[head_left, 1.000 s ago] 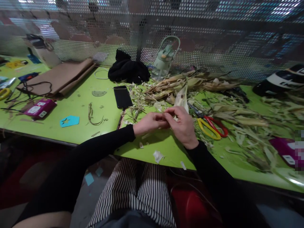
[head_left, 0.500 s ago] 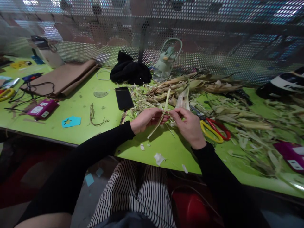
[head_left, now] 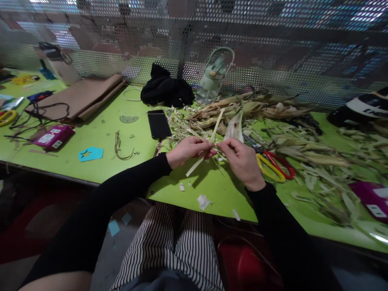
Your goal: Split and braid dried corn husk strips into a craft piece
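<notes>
My left hand (head_left: pixel 188 150) and my right hand (head_left: pixel 240 158) meet over the green table (head_left: pixel 100 141), both pinched on pale corn husk pieces. A narrow husk strip (head_left: pixel 212 139) runs diagonally through my left fingers, from upper right to lower left. A wider pale husk leaf (head_left: pixel 235 127) stands up behind my right hand's fingers. Red and yellow scissors (head_left: pixel 274 166) lie just right of my right hand. A heap of dried corn husks (head_left: pixel 257 107) spreads behind and to the right.
A black phone (head_left: pixel 158 124) lies left of my hands, a black cloth (head_left: pixel 166 91) and a pale green bottle (head_left: pixel 214 76) behind. Brown paper (head_left: pixel 79 97), a magenta box (head_left: pixel 53 136), a blue cut-out (head_left: pixel 91 154) sit left. A perforated metal screen (head_left: pixel 273 40) backs the table.
My hands have drawn slightly apart, and a narrow strip has come away from the husk, now sticking out above and below my left fingers.
</notes>
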The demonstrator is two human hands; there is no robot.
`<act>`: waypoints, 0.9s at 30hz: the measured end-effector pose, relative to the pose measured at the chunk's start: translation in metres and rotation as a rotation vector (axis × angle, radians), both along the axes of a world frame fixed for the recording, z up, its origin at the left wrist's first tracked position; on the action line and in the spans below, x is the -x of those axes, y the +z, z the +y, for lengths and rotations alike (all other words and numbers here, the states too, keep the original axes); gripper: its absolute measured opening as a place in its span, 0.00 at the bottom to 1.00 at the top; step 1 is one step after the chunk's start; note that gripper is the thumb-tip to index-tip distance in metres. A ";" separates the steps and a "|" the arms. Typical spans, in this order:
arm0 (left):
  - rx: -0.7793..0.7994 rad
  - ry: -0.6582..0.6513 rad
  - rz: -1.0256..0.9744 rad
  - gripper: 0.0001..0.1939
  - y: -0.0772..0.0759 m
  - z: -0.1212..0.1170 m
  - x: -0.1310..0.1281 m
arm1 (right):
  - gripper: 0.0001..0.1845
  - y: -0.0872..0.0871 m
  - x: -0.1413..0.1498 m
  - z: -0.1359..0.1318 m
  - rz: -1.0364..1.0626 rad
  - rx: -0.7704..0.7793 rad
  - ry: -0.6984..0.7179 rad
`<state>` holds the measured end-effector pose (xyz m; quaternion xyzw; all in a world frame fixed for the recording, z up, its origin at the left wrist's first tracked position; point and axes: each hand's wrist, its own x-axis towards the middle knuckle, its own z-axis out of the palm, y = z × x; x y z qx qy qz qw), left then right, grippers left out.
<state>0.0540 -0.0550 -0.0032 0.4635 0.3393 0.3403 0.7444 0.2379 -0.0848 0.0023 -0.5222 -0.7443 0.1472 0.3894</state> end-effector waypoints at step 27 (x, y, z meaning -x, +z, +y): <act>-0.141 -0.125 -0.012 0.12 -0.003 -0.002 0.001 | 0.16 -0.019 0.002 0.010 0.229 -0.060 -0.100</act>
